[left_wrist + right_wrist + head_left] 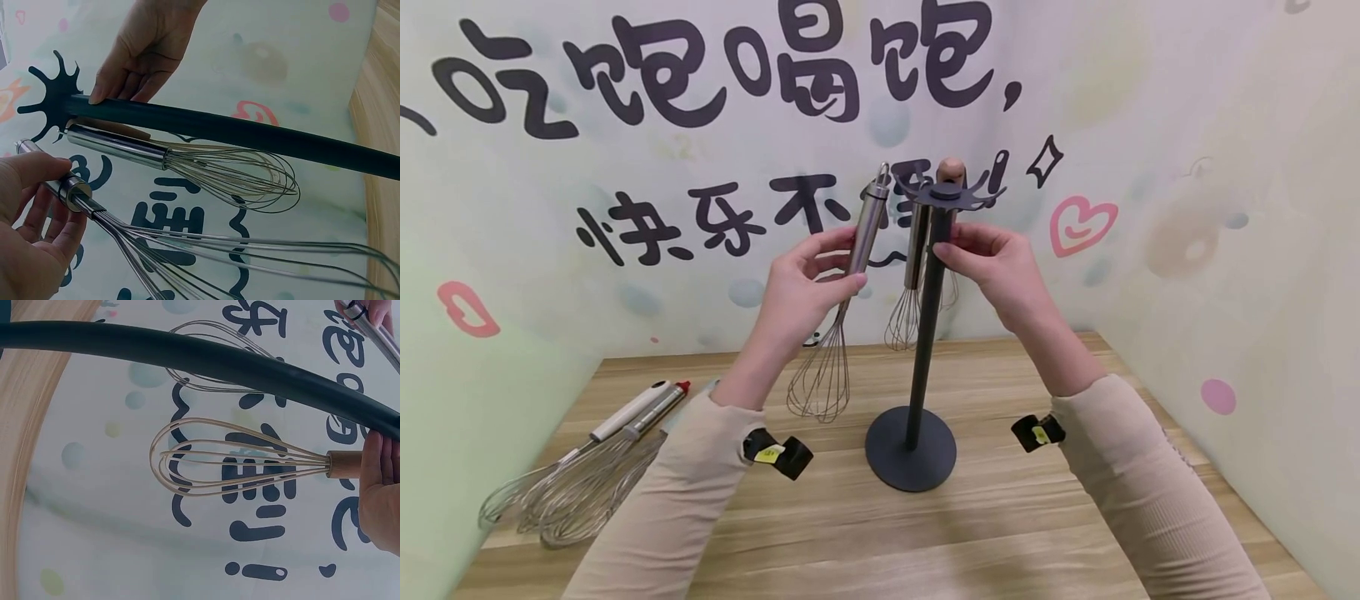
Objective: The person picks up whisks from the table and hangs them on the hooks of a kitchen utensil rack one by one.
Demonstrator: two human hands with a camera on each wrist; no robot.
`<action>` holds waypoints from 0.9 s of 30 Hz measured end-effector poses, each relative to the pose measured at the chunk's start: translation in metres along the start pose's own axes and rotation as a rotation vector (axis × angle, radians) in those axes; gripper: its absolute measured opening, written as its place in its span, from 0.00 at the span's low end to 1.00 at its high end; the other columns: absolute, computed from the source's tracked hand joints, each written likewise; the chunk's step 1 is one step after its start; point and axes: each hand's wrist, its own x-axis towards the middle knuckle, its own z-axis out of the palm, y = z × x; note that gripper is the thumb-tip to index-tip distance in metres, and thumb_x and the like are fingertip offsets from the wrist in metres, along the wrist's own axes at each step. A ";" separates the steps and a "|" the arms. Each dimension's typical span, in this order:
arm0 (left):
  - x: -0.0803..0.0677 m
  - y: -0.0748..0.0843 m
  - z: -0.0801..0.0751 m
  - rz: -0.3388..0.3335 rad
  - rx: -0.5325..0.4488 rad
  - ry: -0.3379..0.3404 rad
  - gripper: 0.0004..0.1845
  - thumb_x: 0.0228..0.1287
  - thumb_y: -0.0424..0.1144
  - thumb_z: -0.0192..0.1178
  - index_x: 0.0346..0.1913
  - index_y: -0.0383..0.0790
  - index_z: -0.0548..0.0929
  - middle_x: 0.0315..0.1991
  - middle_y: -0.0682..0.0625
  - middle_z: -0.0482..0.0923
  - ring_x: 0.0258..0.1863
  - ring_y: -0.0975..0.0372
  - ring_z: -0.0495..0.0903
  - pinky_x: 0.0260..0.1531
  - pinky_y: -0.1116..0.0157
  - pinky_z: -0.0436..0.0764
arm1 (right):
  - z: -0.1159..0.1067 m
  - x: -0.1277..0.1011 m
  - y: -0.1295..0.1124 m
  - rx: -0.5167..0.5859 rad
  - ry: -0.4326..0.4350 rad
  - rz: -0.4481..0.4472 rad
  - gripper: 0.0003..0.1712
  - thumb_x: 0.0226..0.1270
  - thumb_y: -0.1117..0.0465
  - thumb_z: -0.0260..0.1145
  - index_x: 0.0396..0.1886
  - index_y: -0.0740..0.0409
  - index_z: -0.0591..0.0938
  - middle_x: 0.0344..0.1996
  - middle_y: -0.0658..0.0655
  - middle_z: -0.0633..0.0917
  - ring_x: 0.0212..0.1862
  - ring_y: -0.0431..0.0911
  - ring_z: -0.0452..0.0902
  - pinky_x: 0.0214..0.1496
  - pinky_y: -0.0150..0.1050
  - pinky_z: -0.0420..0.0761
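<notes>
The left hand (805, 287) held a steel whisk (842, 308) by its shiny handle, with the thumb and fingers curled around it. The whisk was up in the air, just left of the dark stand (921, 333), with its wire end hanging down and its loop end pointing up toward the stand's top. Held that way, the loop was probably near the hooks so it could catch on one.

The right hand (992, 267) touched the stand's pole just under the hook ring (951, 196). Its fingers lay against the pole, likely to keep the stand from tipping. Whether they curled round it, I could not tell.

The held whisk was silver, with a smooth round handle and many thin bent wires that spread into a balloon shape.

A second steel whisk (187, 165) hung from the stand, close beside the pole. A whisk with a wooden handle (250, 465) hung there too, on the far side of the pole.

More whisks (580, 475) lay on the wooden table (925, 533), far to the left of the stand's round base.
</notes>
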 end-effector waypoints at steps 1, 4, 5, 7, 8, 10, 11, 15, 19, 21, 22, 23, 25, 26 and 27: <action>0.000 0.000 0.000 -0.003 0.000 -0.002 0.28 0.56 0.24 0.63 0.62 0.41 0.76 0.56 0.45 0.76 0.52 0.60 0.79 0.46 0.69 0.82 | 0.000 0.000 0.000 0.001 -0.001 -0.001 0.10 0.61 0.66 0.66 0.43 0.57 0.83 0.28 0.42 0.84 0.37 0.36 0.78 0.47 0.24 0.80; 0.001 0.000 0.001 -0.014 0.010 -0.008 0.29 0.57 0.25 0.63 0.63 0.41 0.75 0.58 0.45 0.76 0.53 0.58 0.79 0.47 0.68 0.81 | 0.000 0.000 0.001 0.009 -0.003 -0.004 0.08 0.61 0.67 0.66 0.40 0.52 0.84 0.28 0.42 0.84 0.37 0.36 0.78 0.46 0.24 0.80; 0.001 0.000 0.001 -0.017 0.015 -0.011 0.29 0.57 0.26 0.63 0.63 0.41 0.74 0.58 0.44 0.76 0.54 0.58 0.79 0.48 0.68 0.81 | 0.000 0.000 0.001 0.011 -0.004 -0.005 0.08 0.61 0.67 0.66 0.39 0.51 0.84 0.28 0.42 0.84 0.37 0.36 0.78 0.46 0.24 0.80; 0.001 -0.001 0.000 -0.028 0.024 -0.013 0.29 0.57 0.27 0.64 0.63 0.43 0.74 0.58 0.45 0.77 0.54 0.57 0.79 0.49 0.67 0.81 | 0.000 0.000 0.001 0.013 -0.004 -0.008 0.08 0.61 0.67 0.66 0.38 0.51 0.84 0.28 0.42 0.84 0.37 0.36 0.78 0.46 0.24 0.80; 0.001 -0.001 0.000 -0.032 0.025 -0.013 0.29 0.58 0.28 0.64 0.63 0.44 0.74 0.58 0.45 0.77 0.54 0.57 0.79 0.50 0.66 0.81 | 0.000 0.000 0.001 0.012 -0.004 -0.009 0.08 0.61 0.67 0.66 0.40 0.52 0.84 0.28 0.42 0.84 0.37 0.36 0.78 0.46 0.24 0.80; 0.002 -0.001 0.001 -0.038 0.025 -0.013 0.29 0.58 0.29 0.65 0.63 0.45 0.74 0.58 0.44 0.78 0.54 0.57 0.79 0.50 0.66 0.81 | 0.000 -0.001 0.001 0.007 -0.005 -0.009 0.10 0.62 0.67 0.66 0.43 0.58 0.83 0.28 0.42 0.84 0.37 0.37 0.78 0.47 0.24 0.80; 0.002 -0.001 0.001 -0.041 0.022 -0.013 0.29 0.57 0.29 0.65 0.63 0.45 0.74 0.58 0.45 0.78 0.54 0.57 0.79 0.50 0.66 0.81 | 0.000 -0.001 0.001 0.002 -0.005 -0.009 0.12 0.62 0.67 0.66 0.46 0.61 0.82 0.28 0.42 0.84 0.37 0.37 0.78 0.47 0.24 0.80; 0.003 -0.002 0.002 -0.044 0.017 -0.017 0.29 0.57 0.30 0.66 0.63 0.46 0.75 0.59 0.45 0.78 0.55 0.57 0.79 0.50 0.67 0.82 | 0.000 -0.001 0.000 -0.006 -0.001 0.002 0.16 0.62 0.66 0.66 0.50 0.66 0.80 0.29 0.42 0.83 0.38 0.37 0.78 0.47 0.24 0.80; 0.003 -0.003 0.003 -0.047 0.018 -0.022 0.29 0.57 0.30 0.66 0.63 0.46 0.76 0.58 0.45 0.78 0.55 0.58 0.79 0.48 0.68 0.82 | 0.001 -0.001 0.001 0.001 -0.001 0.005 0.14 0.62 0.66 0.66 0.48 0.63 0.81 0.28 0.42 0.83 0.37 0.37 0.78 0.46 0.24 0.80; 0.003 -0.003 0.004 -0.046 0.017 -0.028 0.28 0.58 0.29 0.65 0.63 0.45 0.76 0.57 0.45 0.78 0.55 0.57 0.79 0.48 0.69 0.83 | 0.001 0.000 0.001 0.005 -0.001 0.004 0.13 0.61 0.67 0.66 0.47 0.62 0.82 0.28 0.42 0.83 0.37 0.36 0.78 0.46 0.24 0.80; 0.003 -0.004 0.005 -0.046 0.012 -0.030 0.28 0.58 0.29 0.65 0.63 0.45 0.76 0.57 0.45 0.78 0.55 0.57 0.79 0.47 0.69 0.83 | 0.001 0.000 0.001 0.007 -0.001 0.004 0.13 0.61 0.67 0.66 0.46 0.62 0.82 0.28 0.42 0.83 0.37 0.36 0.78 0.46 0.24 0.80; 0.003 -0.004 0.006 -0.042 0.009 -0.033 0.28 0.58 0.29 0.65 0.63 0.44 0.76 0.57 0.45 0.78 0.55 0.57 0.79 0.47 0.69 0.83 | 0.001 0.000 0.002 0.007 -0.001 0.004 0.13 0.61 0.66 0.66 0.46 0.62 0.82 0.28 0.42 0.83 0.37 0.36 0.78 0.46 0.24 0.80; 0.003 -0.004 0.007 -0.038 0.003 -0.037 0.28 0.58 0.28 0.65 0.63 0.44 0.76 0.57 0.45 0.78 0.54 0.57 0.79 0.46 0.70 0.83 | 0.001 0.000 0.002 0.010 -0.001 0.003 0.13 0.61 0.66 0.66 0.47 0.62 0.81 0.28 0.42 0.83 0.37 0.36 0.78 0.46 0.24 0.80; 0.002 -0.004 0.007 -0.036 0.001 -0.038 0.28 0.58 0.28 0.65 0.63 0.44 0.76 0.58 0.45 0.77 0.54 0.57 0.79 0.45 0.71 0.82 | 0.001 0.000 0.002 0.013 0.000 0.002 0.14 0.61 0.67 0.66 0.47 0.63 0.81 0.28 0.42 0.84 0.37 0.36 0.78 0.46 0.24 0.81; 0.003 -0.004 0.008 -0.034 0.000 -0.038 0.28 0.58 0.28 0.65 0.63 0.44 0.76 0.58 0.45 0.77 0.54 0.57 0.79 0.44 0.71 0.82 | 0.000 0.000 0.002 0.011 0.000 0.002 0.14 0.61 0.66 0.66 0.47 0.63 0.81 0.28 0.42 0.84 0.37 0.36 0.78 0.46 0.24 0.81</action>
